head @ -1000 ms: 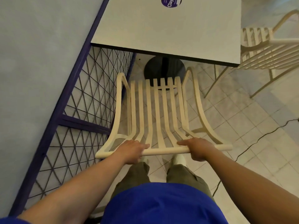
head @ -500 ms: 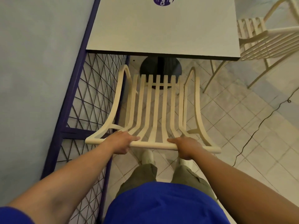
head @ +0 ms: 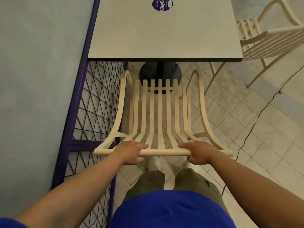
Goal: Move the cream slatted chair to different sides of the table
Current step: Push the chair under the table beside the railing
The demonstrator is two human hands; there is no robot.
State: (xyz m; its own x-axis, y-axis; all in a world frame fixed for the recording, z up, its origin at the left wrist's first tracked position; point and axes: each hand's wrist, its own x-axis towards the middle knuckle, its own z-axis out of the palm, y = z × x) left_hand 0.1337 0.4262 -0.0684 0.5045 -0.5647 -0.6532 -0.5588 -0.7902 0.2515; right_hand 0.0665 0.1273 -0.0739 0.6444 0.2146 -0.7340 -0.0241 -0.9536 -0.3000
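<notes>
"Cream slatted chair [head: 160, 112], where is it from your grips?"
"Just ahead of both, with its seat reaching toward the desk [head: 164, 33] edge. My left grip [head: 131, 152] and right grip [head: 199, 153] are each curled round its top rail [head: 164, 152], apart."
"How will it handle?"
"I judge it stiff and rather light. The smooth rail may slip, so hold wide."
"How many?"
"Two chairs: this one, and a second chair [head: 269, 38] beyond my right grip. One desk."
</notes>
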